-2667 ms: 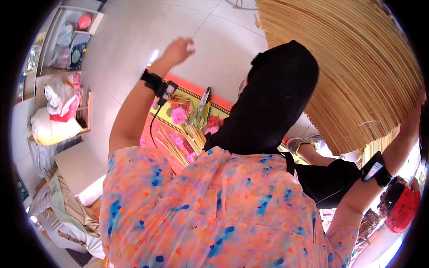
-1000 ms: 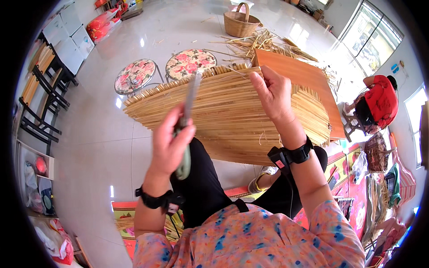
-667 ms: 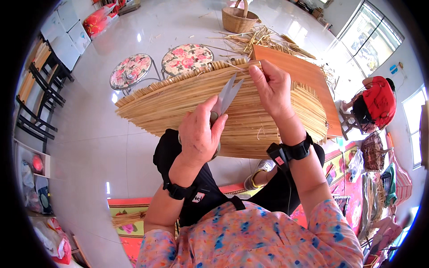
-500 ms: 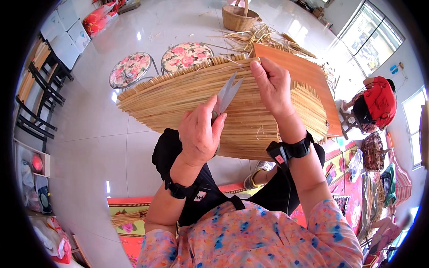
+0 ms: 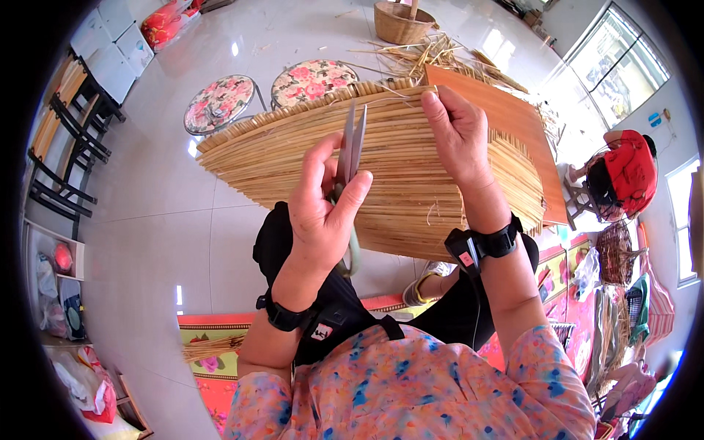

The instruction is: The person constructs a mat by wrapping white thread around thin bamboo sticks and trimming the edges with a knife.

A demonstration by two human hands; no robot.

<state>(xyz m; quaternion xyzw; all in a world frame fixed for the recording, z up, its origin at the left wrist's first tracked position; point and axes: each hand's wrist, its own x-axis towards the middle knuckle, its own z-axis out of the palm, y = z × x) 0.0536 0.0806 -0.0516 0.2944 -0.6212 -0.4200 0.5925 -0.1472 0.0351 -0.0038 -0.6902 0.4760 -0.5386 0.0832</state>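
Observation:
A wide piece of flat stalks bound side by side, like a woven straw panel (image 5: 396,187), lies tilted above my knees and narrows to the left. My right hand (image 5: 462,139) is closed on its far edge, the thumb on top. In my left hand (image 5: 315,213) is a pair of scissors (image 5: 351,150), held over the panel with the blades pointing away from me and slightly apart. One pale green handle loop shows below my left thumb; my fingers hide the rest of the handle. Thin loose strands stick up at the panel's far edge.
Beyond the panel stand two flower-patterned round stools (image 5: 314,82) and an orange-brown board (image 5: 488,110). Loose straw (image 5: 433,55) lies by a wicker basket (image 5: 402,23). A person in red (image 5: 623,176) sits at the right. Black-framed benches (image 5: 70,139) line the left.
The scissors have swung from a rightward slant to nearly upright, and their blades are closer together. My left hand has turned, exposing a handle loop. My right hand keeps its grip.

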